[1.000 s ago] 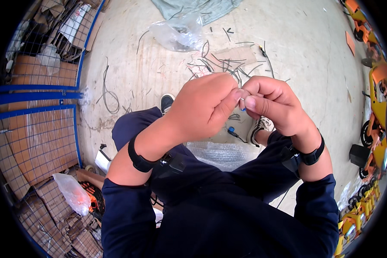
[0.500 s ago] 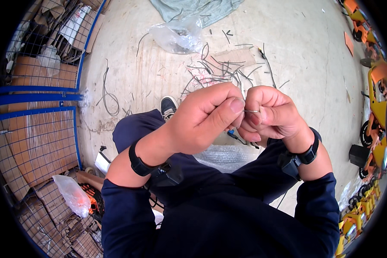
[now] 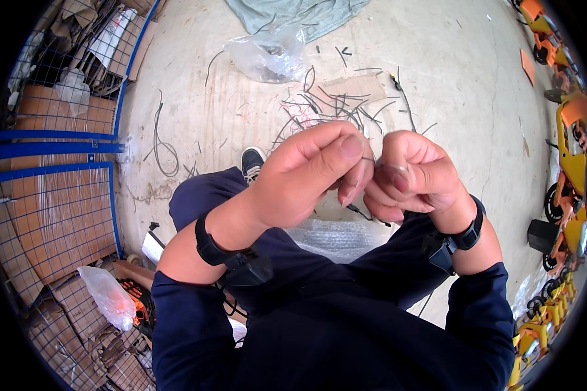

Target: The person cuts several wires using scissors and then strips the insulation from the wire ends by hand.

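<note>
On our side of the cardboard (image 3: 372,85), our two hands sit close together above our legs, with a thin wire (image 3: 369,159) across the small gap between them. Our left hand (image 3: 310,176) has its thumb pressed down on its curled fingers, which are clamped on the wire. Our right hand (image 3: 414,176) also has thumb and bent fingers together; as far as the blur at its thumb lets us judge, it pinches the wire's other end. We wear black straps with boxy devices, one on the left wrist (image 3: 248,268) and one on the right (image 3: 440,251).

Dark cable scraps (image 3: 346,109) lie on and around the cardboard, many of them to its left, and a lead (image 3: 401,91) with a yellow end lies just to its right. Beyond it, to the left, we see a clear bag (image 3: 270,60) and, farther off, a grey-green cloth (image 3: 300,16). Well to its left a loose cable (image 3: 157,133) loops on the floor (image 3: 476,117), and farther left stands a blue mesh cage (image 3: 115,215) holding cartons. Nearer us than the cardboard, bubble wrap (image 3: 336,240) lies between our legs, and our left shoe (image 3: 252,163) shows. Well to its right, we have a row of yellow and orange machines (image 3: 572,153).
</note>
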Demonstrator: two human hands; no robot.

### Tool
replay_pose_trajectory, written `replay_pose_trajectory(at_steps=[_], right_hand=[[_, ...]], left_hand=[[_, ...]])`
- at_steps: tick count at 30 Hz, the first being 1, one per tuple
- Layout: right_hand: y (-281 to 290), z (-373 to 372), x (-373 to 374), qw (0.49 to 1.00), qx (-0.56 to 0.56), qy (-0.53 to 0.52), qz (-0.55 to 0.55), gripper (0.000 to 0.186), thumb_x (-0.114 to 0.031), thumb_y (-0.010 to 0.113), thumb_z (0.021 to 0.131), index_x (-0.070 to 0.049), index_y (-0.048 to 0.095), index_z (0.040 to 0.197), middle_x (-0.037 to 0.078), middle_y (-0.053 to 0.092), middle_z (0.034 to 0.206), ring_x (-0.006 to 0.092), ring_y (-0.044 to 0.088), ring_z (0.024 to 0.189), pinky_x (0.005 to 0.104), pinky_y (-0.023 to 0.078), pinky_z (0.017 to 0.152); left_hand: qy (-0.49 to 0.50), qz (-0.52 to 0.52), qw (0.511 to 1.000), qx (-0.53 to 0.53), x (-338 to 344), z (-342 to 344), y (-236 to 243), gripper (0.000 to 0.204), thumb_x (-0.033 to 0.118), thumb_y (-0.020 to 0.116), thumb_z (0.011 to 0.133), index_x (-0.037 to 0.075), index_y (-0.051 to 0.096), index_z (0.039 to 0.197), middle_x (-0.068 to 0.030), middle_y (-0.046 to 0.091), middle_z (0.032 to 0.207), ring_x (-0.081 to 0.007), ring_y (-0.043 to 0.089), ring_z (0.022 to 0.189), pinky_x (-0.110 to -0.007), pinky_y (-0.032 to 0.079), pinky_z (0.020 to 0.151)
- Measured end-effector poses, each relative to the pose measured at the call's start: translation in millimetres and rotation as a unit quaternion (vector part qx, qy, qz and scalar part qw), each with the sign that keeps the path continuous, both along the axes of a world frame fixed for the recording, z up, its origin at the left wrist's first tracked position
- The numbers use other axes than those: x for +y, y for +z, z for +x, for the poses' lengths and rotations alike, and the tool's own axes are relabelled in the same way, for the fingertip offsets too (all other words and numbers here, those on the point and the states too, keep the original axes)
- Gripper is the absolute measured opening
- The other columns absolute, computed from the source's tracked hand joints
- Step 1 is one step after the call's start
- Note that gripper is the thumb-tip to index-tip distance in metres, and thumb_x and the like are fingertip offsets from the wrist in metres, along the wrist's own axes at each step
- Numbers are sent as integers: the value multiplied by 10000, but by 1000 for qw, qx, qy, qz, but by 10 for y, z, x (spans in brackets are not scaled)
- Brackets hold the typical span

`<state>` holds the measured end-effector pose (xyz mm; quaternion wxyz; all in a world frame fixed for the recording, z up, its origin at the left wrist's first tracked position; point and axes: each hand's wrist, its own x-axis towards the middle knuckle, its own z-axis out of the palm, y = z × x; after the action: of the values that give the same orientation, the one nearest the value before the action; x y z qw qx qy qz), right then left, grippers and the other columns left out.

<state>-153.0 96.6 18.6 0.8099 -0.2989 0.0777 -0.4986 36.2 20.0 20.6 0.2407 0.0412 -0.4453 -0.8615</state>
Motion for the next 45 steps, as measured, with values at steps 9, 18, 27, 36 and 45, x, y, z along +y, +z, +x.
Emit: replay_pose_trajectory(at_steps=[9, 18, 27, 36, 45], right_hand=[[-62, -4, -48, 997, 55, -57, 9, 195, -225, 506, 1011, -36, 552, 1006, 7, 477, 644, 107, 438, 571, 272, 434, 581], [-26, -74, -48, 980, 160, -110, 51, 216, -240, 516, 1007, -35, 579, 985, 44, 572, 682, 125, 547, 625, 254, 452, 591], [-11, -151, -84, 816, 500, -265, -115, 139, -147, 606, 962, -11, 635, 970, 18, 631, 804, 65, 556, 726, 213, 459, 661], [129, -187, -53, 891, 428, -139, 60, 106, -123, 588, 955, -24, 622, 938, -28, 530, 701, 30, 425, 585, 192, 325, 508], [160, -366, -44, 984, 133, -96, 75, 125, -105, 513, 961, 9, 564, 957, -55, 331, 614, 54, 276, 517, 215, 222, 443]], left_hand=[[135, -155, 973, -109, -1, -53, 32, 362, 270, 486, 1015, -8, 501, 1246, -88, 634, 989, -104, 560, 739, -249, 454, 681], [227, -265, 918, -188, -10, -113, -155, 111, 75, 659, 895, 21, 639, 990, -35, 680, 816, -87, 570, 629, -229, 462, 654], [193, -468, 837, -207, -173, -7, -44, 50, 50, 667, 864, 21, 663, 905, -69, 660, 866, -150, 604, 799, -284, 466, 736], [82, -212, 936, -268, -186, 36, -12, 107, 87, 637, 918, -15, 644, 948, -29, 656, 865, -86, 583, 813, -246, 472, 737], [84, -187, 916, -346, -269, 11, -77, 160, 128, 662, 917, -22, 665, 972, -19, 653, 855, -67, 565, 785, -225, 457, 711]])
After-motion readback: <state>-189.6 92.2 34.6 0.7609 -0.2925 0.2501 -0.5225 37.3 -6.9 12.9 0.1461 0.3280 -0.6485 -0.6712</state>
